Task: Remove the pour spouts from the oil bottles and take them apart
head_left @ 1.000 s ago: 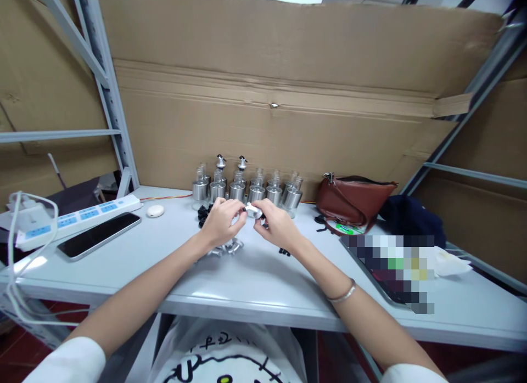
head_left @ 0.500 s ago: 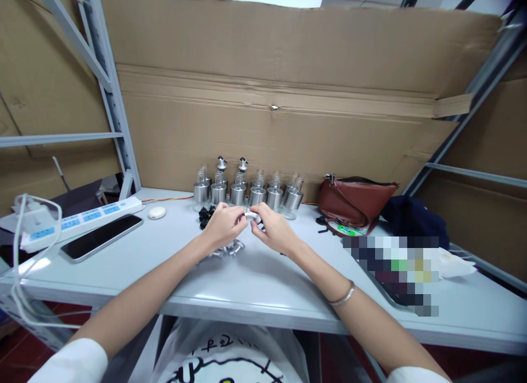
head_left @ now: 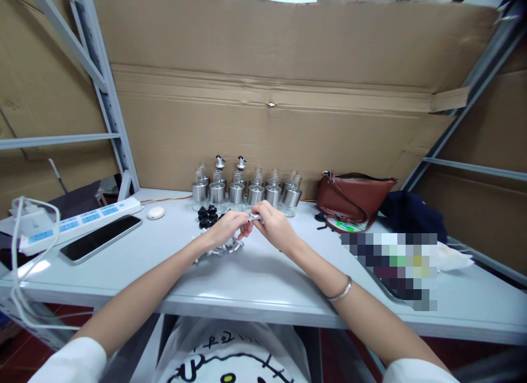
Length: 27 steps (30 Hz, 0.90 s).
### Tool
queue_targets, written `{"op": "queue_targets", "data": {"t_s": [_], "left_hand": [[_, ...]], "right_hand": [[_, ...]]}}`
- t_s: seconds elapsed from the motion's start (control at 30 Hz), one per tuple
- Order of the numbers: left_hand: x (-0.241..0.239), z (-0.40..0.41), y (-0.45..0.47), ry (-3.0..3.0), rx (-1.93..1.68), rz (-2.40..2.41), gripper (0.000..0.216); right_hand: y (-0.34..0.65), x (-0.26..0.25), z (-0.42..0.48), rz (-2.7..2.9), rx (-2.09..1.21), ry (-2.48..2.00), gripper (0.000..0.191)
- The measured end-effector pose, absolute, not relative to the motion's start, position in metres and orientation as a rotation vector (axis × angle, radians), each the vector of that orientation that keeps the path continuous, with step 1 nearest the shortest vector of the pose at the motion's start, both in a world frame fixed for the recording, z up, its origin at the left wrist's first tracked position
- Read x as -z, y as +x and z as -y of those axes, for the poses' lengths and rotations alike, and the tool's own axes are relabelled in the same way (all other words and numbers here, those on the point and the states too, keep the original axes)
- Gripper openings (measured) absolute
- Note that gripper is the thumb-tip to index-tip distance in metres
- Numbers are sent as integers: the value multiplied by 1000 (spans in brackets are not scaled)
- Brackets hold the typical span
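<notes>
My left hand (head_left: 228, 228) and my right hand (head_left: 275, 226) meet over the middle of the table. Pinched between their fingertips is a small silvery spout piece (head_left: 254, 217); the fingers cover much of it. Below my left hand lie several loose silvery spout pieces (head_left: 235, 246). A cluster of black stoppers (head_left: 207, 217) sits just beyond that hand, partly hidden by it. Behind both hands stand several glass bottles with metal sleeves (head_left: 256, 195). Two in the back row carry pourers with black-tipped tops (head_left: 241, 162).
On the left are a phone (head_left: 101, 238), a power strip (head_left: 78, 224) with a white cable and a round white case (head_left: 156, 213). A brown bag (head_left: 356, 199), dark cloth (head_left: 415, 215) and a blurred-out item (head_left: 391, 270) occupy the right. Cardboard (head_left: 272, 48) walls the back.
The silvery piece has turned between my fingertips, and my left hand's fingers have shifted, with more of them showing beneath. The view has moved slightly.
</notes>
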<state>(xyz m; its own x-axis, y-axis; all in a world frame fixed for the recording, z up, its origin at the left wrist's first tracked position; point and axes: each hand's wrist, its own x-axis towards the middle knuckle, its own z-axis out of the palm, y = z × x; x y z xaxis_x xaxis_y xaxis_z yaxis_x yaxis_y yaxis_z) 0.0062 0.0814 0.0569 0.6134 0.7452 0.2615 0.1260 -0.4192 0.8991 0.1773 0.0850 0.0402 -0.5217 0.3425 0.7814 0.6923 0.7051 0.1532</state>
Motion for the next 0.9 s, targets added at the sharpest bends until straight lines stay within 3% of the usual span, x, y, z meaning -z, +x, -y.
{"op": "queue_targets", "data": {"t_s": [0.27, 0.47, 0.67, 0.9], "left_hand": [[-60, -81, 8, 1384, -521, -596, 25], [-55, -84, 9, 1240, -529, -621, 24], [-52, -83, 11, 1263, -526, -677, 28], [-52, -82, 13, 1255, -580, -612, 27]], "right_hand": [[185, -39, -91, 2174, 613, -807, 15], [179, -41, -86, 2183, 554, -821, 16], [172, -41, -82, 2144, 470, -882, 29], [178, -43, -86, 2159, 530, -932, 18]]}}
